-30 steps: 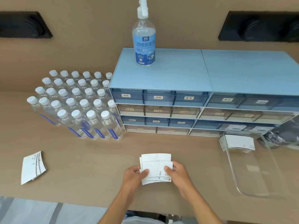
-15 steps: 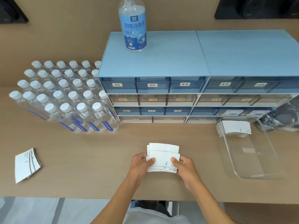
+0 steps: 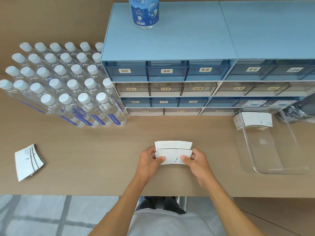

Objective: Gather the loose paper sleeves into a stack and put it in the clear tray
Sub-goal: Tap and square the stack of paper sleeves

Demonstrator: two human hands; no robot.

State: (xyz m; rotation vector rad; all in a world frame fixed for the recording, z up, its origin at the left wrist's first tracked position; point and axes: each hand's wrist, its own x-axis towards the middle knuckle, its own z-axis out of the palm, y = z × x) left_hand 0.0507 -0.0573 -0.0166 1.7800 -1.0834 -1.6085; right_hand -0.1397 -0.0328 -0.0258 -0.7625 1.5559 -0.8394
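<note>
A small bundle of white paper sleeves (image 3: 172,150) is held over the middle of the table, its sheets slightly offset front to back. My left hand (image 3: 148,159) pinches its left end and my right hand (image 3: 196,159) pinches its right end. A second pile of paper sleeves (image 3: 28,161) lies fanned on the table at far left. The clear tray (image 3: 272,171) sits at the right, with a stack of sleeves (image 3: 255,119) in its far end.
Several water bottles (image 3: 68,86) with white caps stand in rows at back left. A blue drawer cabinet (image 3: 170,48) fills the back, with a spray bottle (image 3: 144,12) on top. A dark plastic bag (image 3: 298,111) lies beyond the tray. The table's front edge runs below my wrists.
The camera has tilted down and moved closer, so everything appears shifted up. Both hands keep hold of the bundle, and the sleeves have been squared a little more between them.
</note>
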